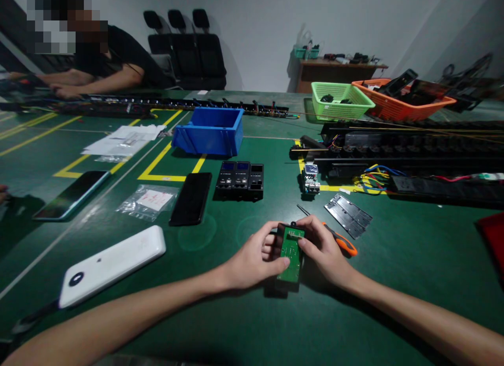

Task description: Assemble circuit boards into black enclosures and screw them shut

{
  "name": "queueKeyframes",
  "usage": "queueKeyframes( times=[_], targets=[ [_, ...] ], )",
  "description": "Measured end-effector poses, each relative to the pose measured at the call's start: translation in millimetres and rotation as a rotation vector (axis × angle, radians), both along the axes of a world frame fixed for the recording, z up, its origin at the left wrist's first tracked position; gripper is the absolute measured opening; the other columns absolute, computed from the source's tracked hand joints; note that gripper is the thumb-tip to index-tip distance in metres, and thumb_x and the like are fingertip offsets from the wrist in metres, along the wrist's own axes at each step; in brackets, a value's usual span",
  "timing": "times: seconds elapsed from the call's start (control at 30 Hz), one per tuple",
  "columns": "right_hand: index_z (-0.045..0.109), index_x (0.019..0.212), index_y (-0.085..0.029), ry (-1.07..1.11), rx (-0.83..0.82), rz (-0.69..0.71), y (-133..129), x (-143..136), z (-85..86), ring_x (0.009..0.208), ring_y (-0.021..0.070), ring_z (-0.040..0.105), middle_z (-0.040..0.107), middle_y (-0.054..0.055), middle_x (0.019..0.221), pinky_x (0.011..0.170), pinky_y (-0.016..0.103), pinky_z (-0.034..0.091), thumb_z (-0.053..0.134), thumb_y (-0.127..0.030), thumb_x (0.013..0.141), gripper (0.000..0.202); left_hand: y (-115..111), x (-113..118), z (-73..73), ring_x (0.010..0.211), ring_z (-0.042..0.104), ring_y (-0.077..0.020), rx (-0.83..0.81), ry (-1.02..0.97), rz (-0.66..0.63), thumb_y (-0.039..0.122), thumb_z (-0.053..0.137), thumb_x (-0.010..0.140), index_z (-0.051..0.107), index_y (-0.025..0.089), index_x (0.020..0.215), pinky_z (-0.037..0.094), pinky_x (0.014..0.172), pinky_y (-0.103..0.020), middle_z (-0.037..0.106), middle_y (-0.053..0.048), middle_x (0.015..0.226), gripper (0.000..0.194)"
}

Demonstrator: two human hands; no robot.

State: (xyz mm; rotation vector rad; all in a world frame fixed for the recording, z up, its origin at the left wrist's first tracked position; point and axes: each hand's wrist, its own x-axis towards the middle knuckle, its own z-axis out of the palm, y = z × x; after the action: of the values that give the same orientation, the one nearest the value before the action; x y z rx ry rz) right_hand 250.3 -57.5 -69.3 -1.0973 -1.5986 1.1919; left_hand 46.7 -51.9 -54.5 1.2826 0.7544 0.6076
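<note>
Between my two hands a green circuit board (291,258) sits in a small black housing, held just above the table. My left hand (255,255) grips its left side, with the thumb on the lower part of the board. My right hand (325,250) closes on the upper right, its thumb pressing near the top of the board. Beyond my right hand lies a screwdriver (346,246) with an orange and black handle, partly hidden by that hand. A flat black plastic cover (348,215) rests behind it. A small module with exposed circuitry (311,179) stands farther back.
Ahead are a black three-part module (240,181) and a blue bin (210,132). Two phones (191,199), a plastic bag (147,202) and a white power bank (114,263) lie left. Wired black rails (409,156) and baskets (340,101) occupy the right. Another person (118,56) sits far left.
</note>
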Motion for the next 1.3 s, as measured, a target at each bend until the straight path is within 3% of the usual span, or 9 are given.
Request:
queueKeyframes(
  times=[0.27, 0.5, 0.83, 0.93, 1.17, 1.3],
  targets=[
    [0.051, 0.112, -0.023, -0.034, 0.018, 0.045, 0, 1, 1.1, 0.098, 0.0224, 0.059, 0.059, 0.006, 0.106, 0.084, 0.036, 0.048, 0.056, -0.035, 0.091, 0.025, -2, -2, 0.8, 0.093, 0.064, -0.0181, 0.054, 0.007, 0.001, 0.032, 0.069, 0.081, 0.038, 0.022, 0.133, 0.049, 0.08, -0.03, 0.063, -0.009, 0.112, 0.062],
    [0.053, 0.11, -0.023, -0.011, 0.012, 0.018, 0, -1, -0.2, 0.095, 0.0215, 0.06, 0.062, 0.005, 0.102, 0.081, 0.034, 0.05, 0.058, -0.035, 0.091, 0.024, -4, 0, -2.2, 0.096, 0.064, -0.02, -0.003, -0.06, 0.023, 0.033, 0.069, 0.082, 0.036, 0.022, 0.137, 0.05, 0.079, -0.029, 0.061, -0.01, 0.115, 0.065],
    [0.054, 0.118, -0.024, 0.005, 0.007, 0.03, -2, -3, 5.0, 0.103, 0.0221, 0.06, 0.062, 0.007, 0.114, 0.086, 0.036, 0.051, 0.061, -0.038, 0.09, 0.033, 0, -3, -5.9, 0.107, 0.062, -0.0252, -0.067, -0.194, 0.023, 0.028, 0.072, 0.079, 0.036, 0.024, 0.137, 0.049, 0.093, -0.04, 0.058, -0.011, 0.119, 0.068],
    [0.054, 0.12, -0.024, -0.009, 0.023, 0.025, -3, -2, 4.1, 0.107, 0.0237, 0.059, 0.061, 0.008, 0.117, 0.089, 0.038, 0.05, 0.061, -0.039, 0.09, 0.035, 1, -3, -8.1, 0.114, 0.058, -0.0258, -0.031, -0.209, 0.029, 0.028, 0.073, 0.079, 0.037, 0.024, 0.138, 0.046, 0.098, -0.04, 0.059, -0.01, 0.117, 0.069],
    [0.054, 0.122, -0.024, -0.032, 0.026, -0.007, -3, -2, 4.3, 0.11, 0.0238, 0.059, 0.061, 0.008, 0.121, 0.092, 0.039, 0.05, 0.059, -0.036, 0.091, 0.033, 6, -1, -5.9, 0.134, 0.042, -0.0293, -0.003, -0.354, 0.011, 0.028, 0.075, 0.076, 0.039, 0.022, 0.14, 0.034, 0.112, -0.042, 0.047, -0.013, 0.14, 0.074],
    [0.054, 0.122, -0.024, -0.129, 0.088, -0.013, 0, 5, 13.9, 0.108, 0.0232, 0.06, 0.061, 0.008, 0.119, 0.088, 0.039, 0.052, 0.059, -0.034, 0.092, 0.032, 8, -2, -5.9, 0.125, 0.051, -0.0286, -0.064, -0.351, 0.047, 0.029, 0.076, 0.075, 0.04, 0.022, 0.138, 0.039, 0.107, -0.043, 0.051, -0.012, 0.135, 0.073]
  ],
)
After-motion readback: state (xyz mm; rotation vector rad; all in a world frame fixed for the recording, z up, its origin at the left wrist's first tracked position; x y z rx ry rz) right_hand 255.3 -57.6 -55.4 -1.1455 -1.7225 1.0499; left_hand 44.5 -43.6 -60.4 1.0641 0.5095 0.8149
